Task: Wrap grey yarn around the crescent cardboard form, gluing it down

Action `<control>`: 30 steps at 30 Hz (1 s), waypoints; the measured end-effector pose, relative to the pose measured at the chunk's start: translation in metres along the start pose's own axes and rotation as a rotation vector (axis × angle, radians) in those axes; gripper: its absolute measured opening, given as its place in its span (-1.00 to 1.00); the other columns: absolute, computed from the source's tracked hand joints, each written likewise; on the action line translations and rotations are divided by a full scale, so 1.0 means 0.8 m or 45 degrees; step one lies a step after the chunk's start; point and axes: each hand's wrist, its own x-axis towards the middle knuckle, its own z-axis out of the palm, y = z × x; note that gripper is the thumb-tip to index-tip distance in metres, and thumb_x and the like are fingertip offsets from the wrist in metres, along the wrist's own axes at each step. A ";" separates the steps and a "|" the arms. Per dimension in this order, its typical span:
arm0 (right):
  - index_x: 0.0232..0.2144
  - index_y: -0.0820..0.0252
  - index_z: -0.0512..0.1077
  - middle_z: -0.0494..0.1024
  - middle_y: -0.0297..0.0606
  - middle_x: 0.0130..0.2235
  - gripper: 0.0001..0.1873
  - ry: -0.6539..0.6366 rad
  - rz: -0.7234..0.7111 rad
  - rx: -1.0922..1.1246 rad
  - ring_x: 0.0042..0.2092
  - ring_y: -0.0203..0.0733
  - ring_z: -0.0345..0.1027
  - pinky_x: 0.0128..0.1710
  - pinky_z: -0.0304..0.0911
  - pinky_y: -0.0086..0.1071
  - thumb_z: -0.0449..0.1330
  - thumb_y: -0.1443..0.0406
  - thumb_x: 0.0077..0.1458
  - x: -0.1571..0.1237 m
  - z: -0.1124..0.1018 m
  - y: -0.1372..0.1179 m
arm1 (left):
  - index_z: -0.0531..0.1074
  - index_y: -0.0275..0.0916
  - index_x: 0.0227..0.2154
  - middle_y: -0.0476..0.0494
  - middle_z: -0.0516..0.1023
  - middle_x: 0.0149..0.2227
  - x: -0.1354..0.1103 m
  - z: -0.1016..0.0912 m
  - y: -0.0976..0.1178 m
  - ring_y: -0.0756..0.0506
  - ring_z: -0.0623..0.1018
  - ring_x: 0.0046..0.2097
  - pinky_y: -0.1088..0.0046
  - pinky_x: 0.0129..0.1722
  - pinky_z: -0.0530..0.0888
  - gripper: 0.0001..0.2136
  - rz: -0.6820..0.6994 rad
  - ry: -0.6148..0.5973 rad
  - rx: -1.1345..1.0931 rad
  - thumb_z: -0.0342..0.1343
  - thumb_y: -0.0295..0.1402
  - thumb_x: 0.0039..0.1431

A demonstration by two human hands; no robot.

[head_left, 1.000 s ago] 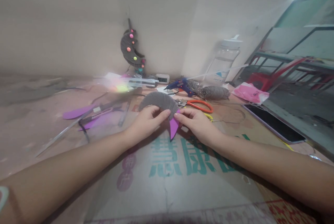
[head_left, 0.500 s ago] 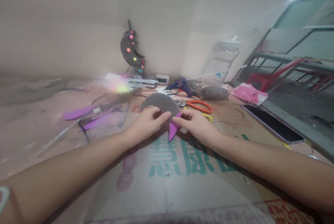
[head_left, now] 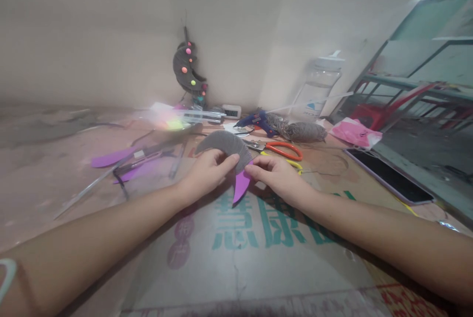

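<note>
A purple crescent shape (head_left: 241,185), wound with grey yarn over most of its arc (head_left: 225,143), is held above a sheet of cardboard (head_left: 258,258) with green print. My left hand (head_left: 207,172) pinches the yarn-covered part from the left. My right hand (head_left: 275,175) pinches the same piece from the right, where the yarn ends and the bare purple tip begins. The tip points down toward me.
Behind lie orange-handled scissors (head_left: 283,149), a blue glue gun (head_left: 256,121), a ball of grey yarn (head_left: 305,131), purple cut-outs (head_left: 111,158), a phone (head_left: 389,174) at right, a pink bag (head_left: 354,132), a plastic jar (head_left: 318,88). A finished crescent with coloured pompoms (head_left: 186,71) leans on the wall.
The crescent has turned slightly, its purple tip swinging down and left. Both hands keep their pinch and have hardly moved.
</note>
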 end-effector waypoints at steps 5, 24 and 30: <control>-0.48 0.20 0.35 0.34 -0.44 -0.57 -0.65 0.040 0.023 0.058 -0.59 -0.42 0.13 -0.64 0.03 -0.50 0.26 0.04 -0.01 0.000 0.000 0.003 | 0.38 -0.25 -0.56 -0.05 0.45 -0.53 0.000 0.003 -0.002 -0.07 0.43 -0.41 0.41 -0.39 0.30 -0.57 0.075 -0.027 -0.010 -0.04 0.03 0.16; -0.21 0.16 0.35 0.45 -0.27 -0.25 -0.77 0.345 -0.438 -0.350 -0.48 -0.37 0.27 -0.51 0.22 -0.43 0.17 0.16 0.14 -0.004 -0.026 0.000 | 0.30 -0.23 -0.57 0.01 0.33 -0.52 0.003 0.002 -0.007 -0.05 0.38 -0.41 0.42 -0.41 0.26 -0.59 0.019 -0.012 0.003 -0.01 0.03 0.15; -0.21 0.16 0.44 0.44 -0.36 -0.46 -0.77 0.198 -0.255 -0.348 -0.56 -0.34 0.25 -0.57 0.20 -0.43 0.15 0.15 0.14 -0.003 -0.017 0.002 | 0.26 -0.22 -0.59 0.03 0.27 -0.54 0.003 0.003 -0.006 -0.04 0.34 -0.42 0.44 -0.44 0.23 -0.59 0.064 -0.042 0.021 0.00 0.03 0.14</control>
